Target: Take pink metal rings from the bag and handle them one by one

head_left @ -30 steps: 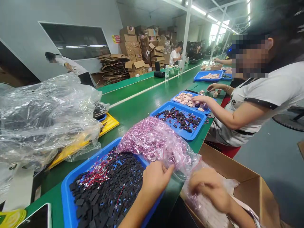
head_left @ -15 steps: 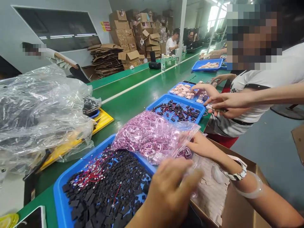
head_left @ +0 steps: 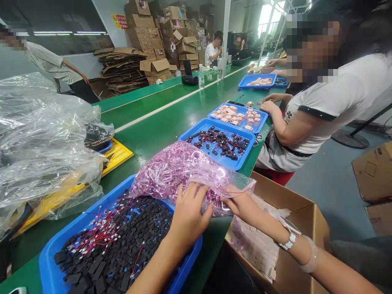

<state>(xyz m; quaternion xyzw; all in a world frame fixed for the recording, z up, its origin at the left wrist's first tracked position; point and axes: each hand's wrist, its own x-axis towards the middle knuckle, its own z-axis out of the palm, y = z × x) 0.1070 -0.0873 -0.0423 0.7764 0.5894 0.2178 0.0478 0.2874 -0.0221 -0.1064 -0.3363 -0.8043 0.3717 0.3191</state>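
Note:
A clear plastic bag (head_left: pixel 174 167) full of shiny pink frame-shaped pieces lies over the far edge of the near blue tray (head_left: pixel 53 245) and the green table. On the bag's near side rests my left hand (head_left: pixel 191 208), open, its fingers apart and touching the film. At the bag's mouth on the right, my right hand (head_left: pixel 241 204) reaches in, with a watch (head_left: pixel 289 237) on the wrist. Film and pieces hide most of its fingers, so its grip cannot be told. Black foam pieces (head_left: pixel 134 228) and red wires (head_left: pixel 101 237) fill the near tray.
A second blue tray (head_left: pixel 183 132) holds black wired parts; beyond it a tray holds pale pink pieces (head_left: pixel 228 114). An open cardboard box (head_left: pixel 318 228) stands below the table edge at right. A co-worker (head_left: pixel 333 102) sits at right. Plastic sheeting (head_left: pixel 45 155) covers the left.
My left hand has moved forward onto the bag. A reaching arm at the right, over the trays, has gone from view. The view has shifted, and more of the cardboard box shows.

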